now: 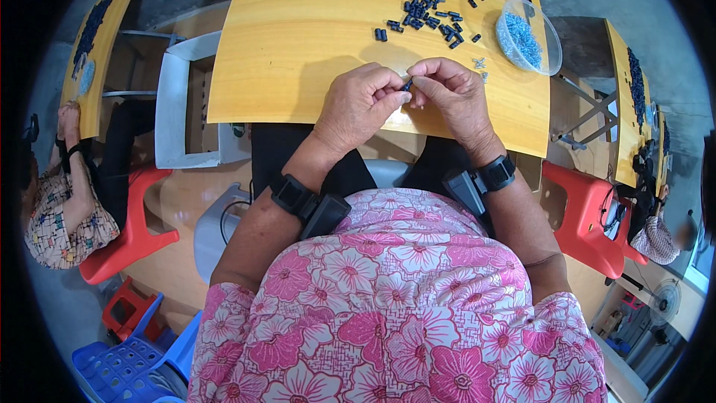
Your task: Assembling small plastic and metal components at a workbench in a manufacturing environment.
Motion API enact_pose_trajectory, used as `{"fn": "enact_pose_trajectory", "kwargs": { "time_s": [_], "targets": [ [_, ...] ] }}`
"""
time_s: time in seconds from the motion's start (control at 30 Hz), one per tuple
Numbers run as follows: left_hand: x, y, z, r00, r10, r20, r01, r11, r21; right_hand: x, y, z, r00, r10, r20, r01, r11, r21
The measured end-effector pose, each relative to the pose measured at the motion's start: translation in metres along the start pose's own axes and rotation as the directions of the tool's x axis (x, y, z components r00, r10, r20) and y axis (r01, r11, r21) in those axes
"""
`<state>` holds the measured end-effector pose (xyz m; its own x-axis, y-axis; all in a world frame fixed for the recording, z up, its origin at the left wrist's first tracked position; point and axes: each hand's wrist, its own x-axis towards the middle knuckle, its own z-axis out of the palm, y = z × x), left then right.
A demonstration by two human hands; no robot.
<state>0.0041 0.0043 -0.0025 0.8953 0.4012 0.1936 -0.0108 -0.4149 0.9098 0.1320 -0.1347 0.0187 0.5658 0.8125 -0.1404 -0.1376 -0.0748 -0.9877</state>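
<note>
No packages, labels, signs or screens show anywhere here: nothing boxed, nothing tagged, nothing lit up on the yellow tabletops or around the stools.

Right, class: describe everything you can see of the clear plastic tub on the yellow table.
The clear plastic tub is a shallow, round, see-through container with a thin rim and no lid on it. It sits tilted near the right edge of the yellow table, beyond the right hand, which does not touch it. Small pale blue pieces lie heaped inside. Loose dark blue parts are scattered on the table to its left.
</note>
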Motion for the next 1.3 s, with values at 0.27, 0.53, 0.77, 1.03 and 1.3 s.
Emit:
{"fn": "enact_pose_trajectory", "kwargs": {
  "time_s": [0.27,0.53,0.77,1.03,1.3],
  "targets": [
    [-0.0001,-0.0002,-0.0005,1.0,-0.002,-0.001,0.002,1.0,-0.008,-0.0026,-0.0041,0.0028,0.999,-0.053,-0.008,0.052,0.997,-0.054],
    [-0.0007,-0.0015,0.0006,1.0,-0.001,0.0,0.001,0.999,-0.036,-0.0028,0.0004,0.0029,0.994,-0.109,-0.024,0.104,0.98,-0.167],
    [-0.0013,-0.0019,0.0006,1.0,0.002,-0.017,-0.002,0.999,-0.04,-0.0051,0.0048,0.0065,0.982,-0.17,-0.087,0.14,0.95,-0.28],
    [-0.002,-0.0032,0.0031,0.999,0.007,-0.036,-0.008,0.999,-0.054,-0.0036,0.0014,0.0073,0.947,-0.318,-0.035,0.264,0.838,-0.479],
    [-0.0028,-0.003,0.0028,0.999,-0.014,-0.031,0.013,1.0,-0.021,-0.0056,0.0007,0.0066,0.971,-0.232,-0.052,0.2,0.916,-0.348]
  ]
}}
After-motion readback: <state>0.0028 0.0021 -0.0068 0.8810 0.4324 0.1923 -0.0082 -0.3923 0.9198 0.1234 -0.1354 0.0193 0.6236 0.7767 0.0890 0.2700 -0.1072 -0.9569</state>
